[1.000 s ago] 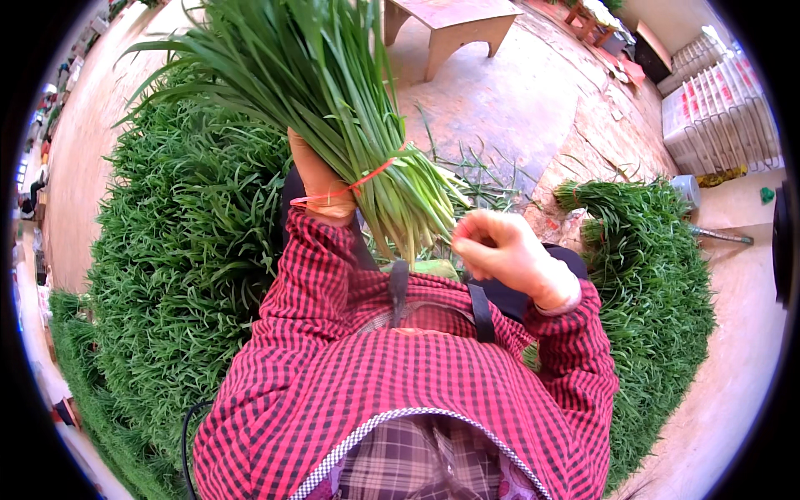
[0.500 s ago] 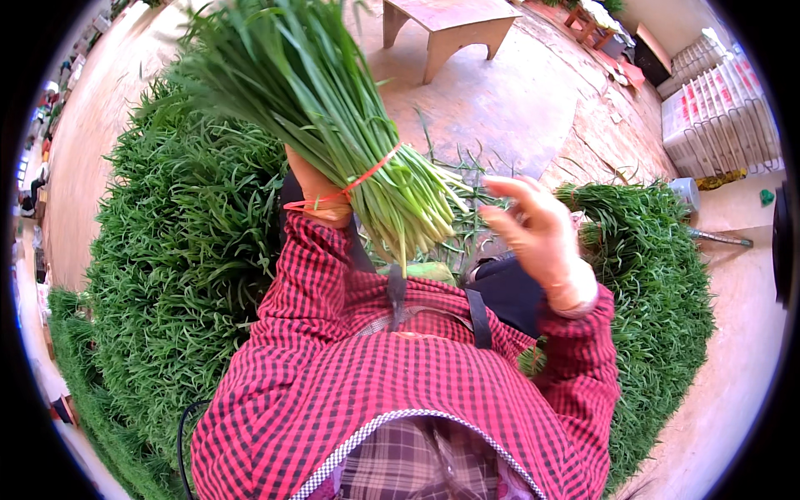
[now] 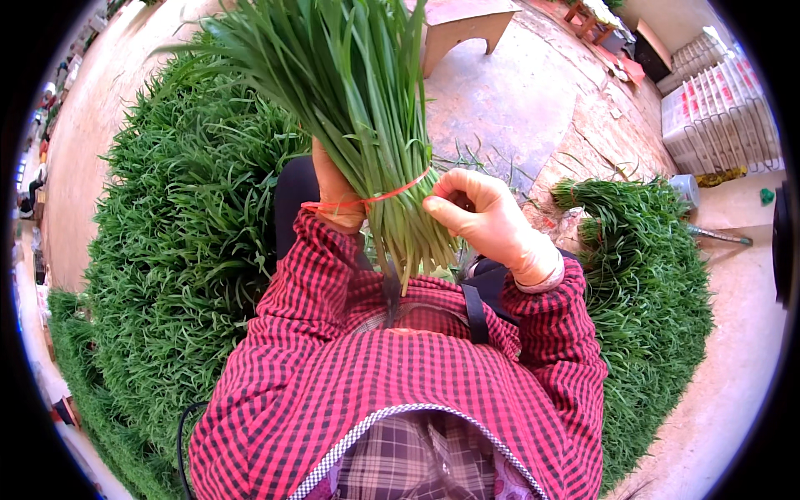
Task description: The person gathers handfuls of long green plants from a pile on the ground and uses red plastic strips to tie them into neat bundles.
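A thick bunch of chives (image 3: pixel 367 108) stands nearly upright in front of me, leaves up and pale cut stems down. Behind it, my left hand (image 3: pixel 332 179) is closed round the stems, its fingers hidden by the leaves. A red rubber band (image 3: pixel 392 193) crosses the front of the stems; red loops also lie at my left wrist. At the bunch's right side my right hand (image 3: pixel 483 212) is closed, thumb and forefinger pinching at the band's right end. Below the bunch, the stem tips hang over my lap.
A large heap of chives (image 3: pixel 183 250) spreads on my left. More chives, some bundled, form another pile (image 3: pixel 650 308) on my right. Ahead stands a low wooden stool (image 3: pixel 467 29), with loose leaves on the floor before me. White stacked crates (image 3: pixel 721 108) stand far right.
My right hand has moved left from beside the stems and closed at the band. The bunch has swung more upright and slightly right, with my left hand still round it.
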A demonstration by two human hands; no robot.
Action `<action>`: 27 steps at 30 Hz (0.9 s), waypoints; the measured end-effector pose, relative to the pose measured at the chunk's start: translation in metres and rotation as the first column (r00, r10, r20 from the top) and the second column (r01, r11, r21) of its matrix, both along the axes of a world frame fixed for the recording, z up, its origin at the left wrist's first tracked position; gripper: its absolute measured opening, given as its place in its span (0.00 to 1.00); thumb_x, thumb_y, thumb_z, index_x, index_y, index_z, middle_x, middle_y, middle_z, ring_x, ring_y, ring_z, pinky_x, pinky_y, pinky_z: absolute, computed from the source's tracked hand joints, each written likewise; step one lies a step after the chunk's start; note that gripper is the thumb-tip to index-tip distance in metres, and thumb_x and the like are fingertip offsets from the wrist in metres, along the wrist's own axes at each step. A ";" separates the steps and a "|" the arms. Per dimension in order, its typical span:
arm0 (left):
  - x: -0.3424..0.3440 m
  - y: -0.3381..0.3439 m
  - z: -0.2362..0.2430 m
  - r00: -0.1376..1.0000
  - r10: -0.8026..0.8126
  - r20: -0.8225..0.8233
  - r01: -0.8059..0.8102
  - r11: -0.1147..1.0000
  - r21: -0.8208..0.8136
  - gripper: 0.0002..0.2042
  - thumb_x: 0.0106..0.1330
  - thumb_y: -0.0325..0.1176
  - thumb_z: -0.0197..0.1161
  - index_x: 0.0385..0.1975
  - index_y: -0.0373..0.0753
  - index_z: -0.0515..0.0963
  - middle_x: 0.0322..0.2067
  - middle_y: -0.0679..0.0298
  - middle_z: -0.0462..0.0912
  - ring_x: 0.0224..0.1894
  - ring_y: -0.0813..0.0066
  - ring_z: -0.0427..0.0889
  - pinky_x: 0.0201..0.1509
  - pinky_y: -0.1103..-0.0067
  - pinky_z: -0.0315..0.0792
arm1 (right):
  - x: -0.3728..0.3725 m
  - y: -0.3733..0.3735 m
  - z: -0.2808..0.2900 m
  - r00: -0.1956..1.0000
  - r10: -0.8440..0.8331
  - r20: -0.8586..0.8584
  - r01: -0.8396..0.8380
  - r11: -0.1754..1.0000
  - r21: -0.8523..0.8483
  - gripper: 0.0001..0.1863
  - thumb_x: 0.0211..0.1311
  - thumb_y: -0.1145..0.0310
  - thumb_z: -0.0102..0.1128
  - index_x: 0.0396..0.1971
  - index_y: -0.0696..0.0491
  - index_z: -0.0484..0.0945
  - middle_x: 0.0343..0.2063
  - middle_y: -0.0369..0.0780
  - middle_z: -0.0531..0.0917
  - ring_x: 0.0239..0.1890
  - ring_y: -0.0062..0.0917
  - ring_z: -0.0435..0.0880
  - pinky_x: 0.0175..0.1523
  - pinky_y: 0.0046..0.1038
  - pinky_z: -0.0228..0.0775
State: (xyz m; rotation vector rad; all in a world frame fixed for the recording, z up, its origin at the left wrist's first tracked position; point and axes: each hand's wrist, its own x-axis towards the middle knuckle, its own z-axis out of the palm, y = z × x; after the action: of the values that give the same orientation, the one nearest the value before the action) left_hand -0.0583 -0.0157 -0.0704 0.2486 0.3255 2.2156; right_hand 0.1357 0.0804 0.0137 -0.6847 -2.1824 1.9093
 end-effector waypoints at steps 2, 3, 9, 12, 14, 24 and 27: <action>0.004 0.005 0.002 0.999 0.006 0.039 -0.004 0.999 -0.051 0.25 0.71 0.56 0.50 0.54 0.41 0.76 0.48 0.61 0.82 0.46 0.63 0.82 0.49 0.68 0.79 | 0.002 0.001 -0.002 1.000 -0.016 0.012 0.014 0.996 0.088 0.06 0.60 0.70 0.65 0.31 0.57 0.78 0.20 0.30 0.77 0.25 0.11 0.73 0.31 0.19 0.69; 0.005 0.005 0.004 1.000 -0.012 0.013 0.013 0.997 -0.073 0.24 0.70 0.56 0.52 0.51 0.41 0.77 0.46 0.62 0.83 0.44 0.65 0.83 0.48 0.68 0.79 | 0.002 -0.001 -0.001 0.999 -0.036 0.031 0.031 0.989 0.143 0.06 0.60 0.71 0.65 0.31 0.57 0.79 0.20 0.31 0.77 0.24 0.11 0.73 0.31 0.20 0.70; 0.010 0.005 0.010 0.996 -0.087 -0.012 0.084 0.988 -0.132 0.23 0.69 0.55 0.53 0.50 0.42 0.78 0.44 0.63 0.84 0.43 0.66 0.83 0.47 0.68 0.79 | 0.010 0.010 -0.004 0.950 0.240 0.202 -0.255 0.965 0.055 0.07 0.54 0.69 0.62 0.27 0.58 0.79 0.20 0.35 0.80 0.24 0.15 0.75 0.31 0.24 0.71; -0.006 0.003 0.011 0.998 -0.057 0.031 0.060 0.993 -0.098 0.24 0.70 0.54 0.51 0.52 0.41 0.76 0.45 0.61 0.83 0.45 0.61 0.83 0.50 0.64 0.79 | 0.034 0.001 -0.012 0.929 0.346 0.134 -0.337 0.938 -0.085 0.08 0.57 0.68 0.64 0.29 0.59 0.79 0.21 0.33 0.79 0.26 0.14 0.75 0.33 0.23 0.70; -0.012 0.004 0.010 0.988 0.144 -0.048 -0.152 0.958 -0.242 0.22 0.70 0.54 0.51 0.50 0.43 0.77 0.44 0.62 0.83 0.43 0.66 0.83 0.49 0.69 0.78 | 0.054 0.005 -0.005 0.925 0.375 0.065 -0.364 0.920 -0.143 0.08 0.59 0.68 0.65 0.30 0.58 0.79 0.25 0.32 0.80 0.28 0.13 0.76 0.34 0.20 0.69; -0.029 -0.007 0.007 0.969 0.224 -0.107 -0.241 0.951 -0.191 0.21 0.72 0.50 0.48 0.53 0.41 0.74 0.46 0.61 0.81 0.46 0.65 0.82 0.52 0.67 0.78 | 0.066 0.027 -0.011 0.970 -0.214 0.118 0.079 0.731 0.678 0.24 0.56 0.59 0.69 0.50 0.54 0.76 0.50 0.44 0.79 0.44 0.37 0.82 0.50 0.33 0.74; -0.006 -0.003 0.012 0.928 0.233 -0.290 -0.315 0.907 -0.279 0.16 0.75 0.42 0.46 0.56 0.43 0.70 0.49 0.63 0.79 0.47 0.70 0.81 0.54 0.72 0.77 | 0.031 0.024 -0.013 0.998 -0.051 -0.030 0.057 0.678 0.733 0.37 0.53 0.54 0.71 0.59 0.57 0.69 0.59 0.51 0.73 0.60 0.43 0.73 0.63 0.35 0.66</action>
State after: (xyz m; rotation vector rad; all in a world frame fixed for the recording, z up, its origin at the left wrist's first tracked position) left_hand -0.0643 -0.0189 -0.0582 0.3207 0.9042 2.3657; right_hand 0.1668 0.1047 0.0007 -0.5537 -2.5819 0.8206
